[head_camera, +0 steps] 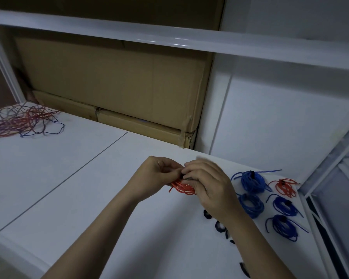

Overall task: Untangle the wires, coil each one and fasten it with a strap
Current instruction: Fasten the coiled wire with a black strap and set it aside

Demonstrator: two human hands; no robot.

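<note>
Both my hands hold a red wire coil (184, 188) just above the white table (89, 188). My left hand (159, 177) grips its left side with curled fingers. My right hand (208, 186) curls over the coil's right side, where a dark strap (182, 176) shows between the fingers. A loose tangle of red and blue wires (22, 120) lies at the table's far left. To the right lie several strapped coils: blue ones (250, 181) (251, 205) (283, 206) (283, 227) and a red one (286, 187).
Several loose black straps (219, 226) lie under my right forearm, one more black strap (244, 269) near the bottom edge. Cardboard boxes (113, 85) stand behind the table under a white shelf (169, 40). The table's right edge (304, 200) runs beside the coils.
</note>
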